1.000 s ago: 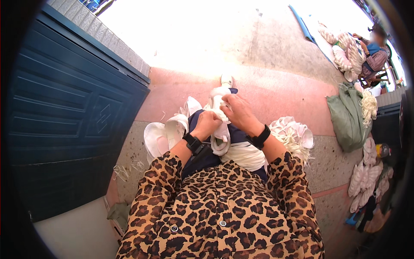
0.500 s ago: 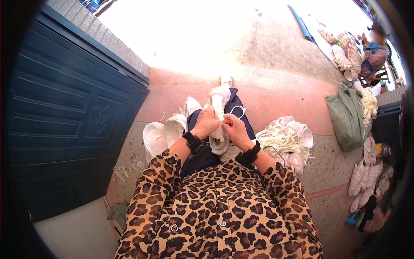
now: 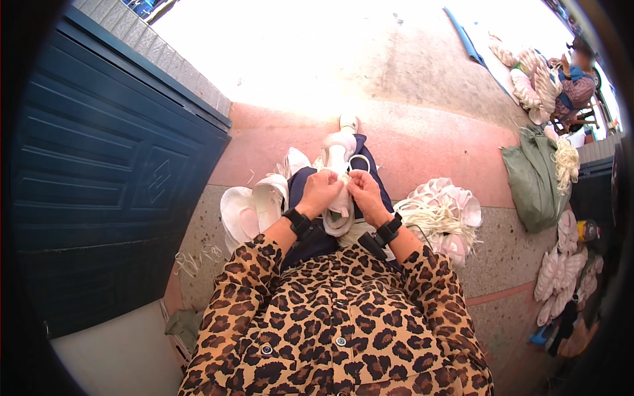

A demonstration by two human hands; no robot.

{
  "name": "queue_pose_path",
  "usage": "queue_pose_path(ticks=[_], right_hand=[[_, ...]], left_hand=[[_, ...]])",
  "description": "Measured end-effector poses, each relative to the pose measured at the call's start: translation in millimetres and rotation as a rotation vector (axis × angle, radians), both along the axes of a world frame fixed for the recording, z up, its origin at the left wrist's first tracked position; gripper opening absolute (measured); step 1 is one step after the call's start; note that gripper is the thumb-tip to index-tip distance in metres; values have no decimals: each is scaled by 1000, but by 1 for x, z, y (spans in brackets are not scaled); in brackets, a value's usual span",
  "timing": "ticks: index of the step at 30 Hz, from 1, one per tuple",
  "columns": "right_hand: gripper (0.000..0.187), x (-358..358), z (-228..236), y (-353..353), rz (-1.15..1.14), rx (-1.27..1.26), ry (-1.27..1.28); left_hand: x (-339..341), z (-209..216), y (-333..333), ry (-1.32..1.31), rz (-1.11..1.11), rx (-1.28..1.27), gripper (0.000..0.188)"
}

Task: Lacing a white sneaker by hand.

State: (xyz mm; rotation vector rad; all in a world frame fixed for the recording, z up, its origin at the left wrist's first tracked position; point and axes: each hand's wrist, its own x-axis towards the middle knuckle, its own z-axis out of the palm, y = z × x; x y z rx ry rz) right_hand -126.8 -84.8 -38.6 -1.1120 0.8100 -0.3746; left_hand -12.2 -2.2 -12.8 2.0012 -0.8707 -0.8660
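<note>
Across my lap lies a white shoe upper [image 3: 339,223], its heel opening toward me. My left hand [image 3: 321,191] is closed in a pinch on the upper's lacing edge. Close beside it, my right hand [image 3: 366,194] pinches a thin white shoelace [image 3: 360,158] that loops up beyond the fingers. The fingertips of both hands nearly meet over the middle of the upper, hiding the eyelets there. More white shoe uppers [image 3: 242,212] rest against my left leg.
On the floor to my right sits a heap of white uppers and loose laces [image 3: 441,211]. Beyond it stand a green sack [image 3: 533,181] and bundled uppers [image 3: 558,277]. A dark blue door [image 3: 105,171] borders the left. A person [image 3: 576,86] sits at the far right.
My right hand has moved slightly up, level with my left hand. The shoelace beyond it now forms a tighter, more upright loop.
</note>
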Motion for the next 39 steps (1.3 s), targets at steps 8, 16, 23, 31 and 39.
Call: queue_pose_path(ticks=[8,16,23,31,39], right_hand=[[19,-57,-4,-25,-232,-111,164],[13,-153,-21,-52,-287,-252,323],[23,-84,-1,-26,122,-846,238],[13,-46,11,-10,404,-1318,297],[10,-242,-27,-58,256,-1391,796]], left_hand=[[11,-17,16,-40,363,-102,19],[-1,18,-6,-372,-36,118,35],[4,6,-8,-165,98,45,25],[45,-16,38,-121,523,-208,14],[145,16,192,439,1019,-321,11]])
